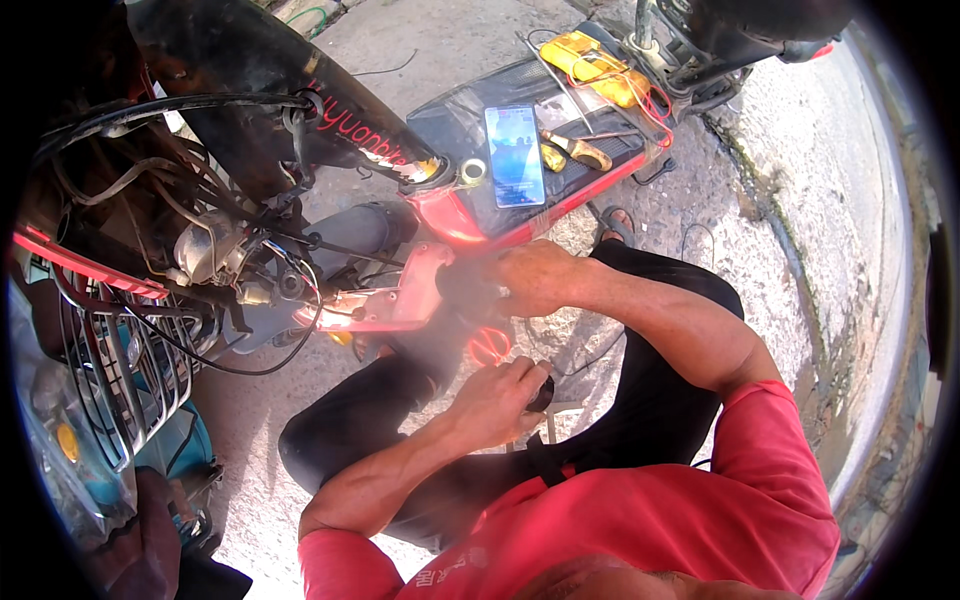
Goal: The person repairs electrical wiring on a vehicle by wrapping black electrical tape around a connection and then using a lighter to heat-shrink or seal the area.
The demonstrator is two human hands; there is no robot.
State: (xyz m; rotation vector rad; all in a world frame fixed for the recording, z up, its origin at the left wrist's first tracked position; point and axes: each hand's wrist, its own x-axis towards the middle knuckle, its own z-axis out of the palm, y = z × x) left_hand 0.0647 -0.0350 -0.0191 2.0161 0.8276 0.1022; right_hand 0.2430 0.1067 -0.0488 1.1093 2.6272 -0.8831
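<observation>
- The right hand (535, 275) is seen at the centre of the frame, its fingers curled shut against the edge of a red scooter panel (400, 295); whether the panel itself is gripped cannot be told, since the spot is blurred.
- The left hand (500, 400) is placed just below centre, its fingers closed around a small dark object (543, 393) whose kind cannot be made out.
- A loop of red wire (490, 345) is seen between the two hands.
- The red panel is found left of centre, beside a tangle of black cables (200, 250) at the upper left.
- On the scooter footboard (620, 165) at the upper centre, a phone (515, 155), a screwdriver (580, 150) and a yellow tool (590, 65) are laid.
- A wire basket (115, 380) is seen at the left edge.
</observation>
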